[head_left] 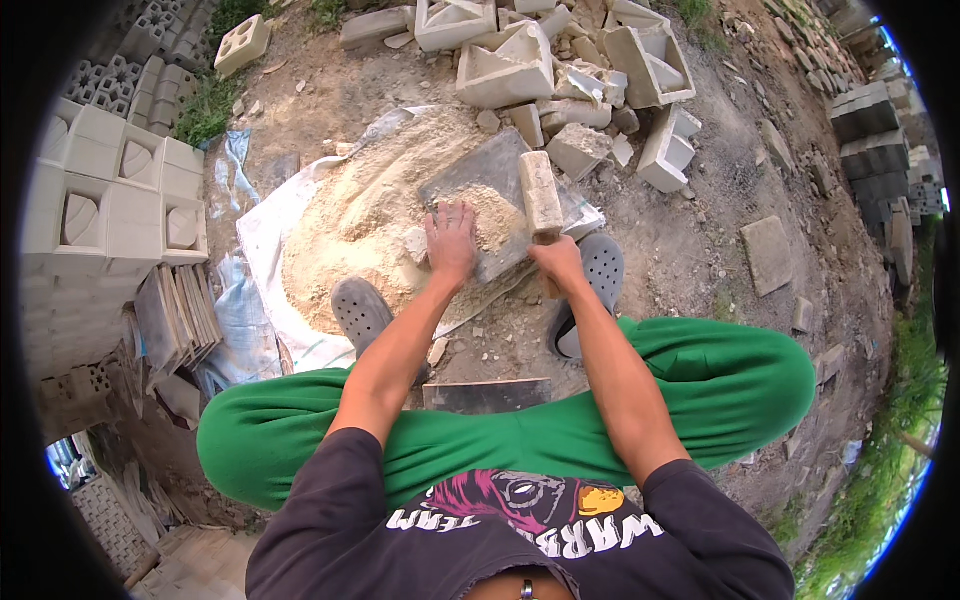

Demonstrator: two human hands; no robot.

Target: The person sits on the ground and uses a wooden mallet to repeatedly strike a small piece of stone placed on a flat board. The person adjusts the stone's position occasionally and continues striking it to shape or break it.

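Observation:
My right hand (pixel 558 262) is wrapped round the handle of a mallet (pixel 541 195) with a pale, dusty block head pointing away from me. Fingers spread, my left hand (pixel 452 240) lies on crushed, sandy material at the left edge of a dark flat slab (pixel 497 257). On the slab sits a small heap of pale crumbs (pixel 490 212). A whitish chunk (pixel 415 243) rests just left of my left hand. Beyond and to the left spreads a large pile of pale sandy material (pixel 345 215) on a white sack sheet (pixel 268 230).
Broken concrete blocks (pixel 508 68) are heaped at the far side. Pale moulded blocks (pixel 110 190) stand stacked on the left, with thin boards (pixel 180 310) leaning below them. Grey blocks (pixel 870 135) are stacked far right. My feet in grey clogs (pixel 362 311) flank the slab.

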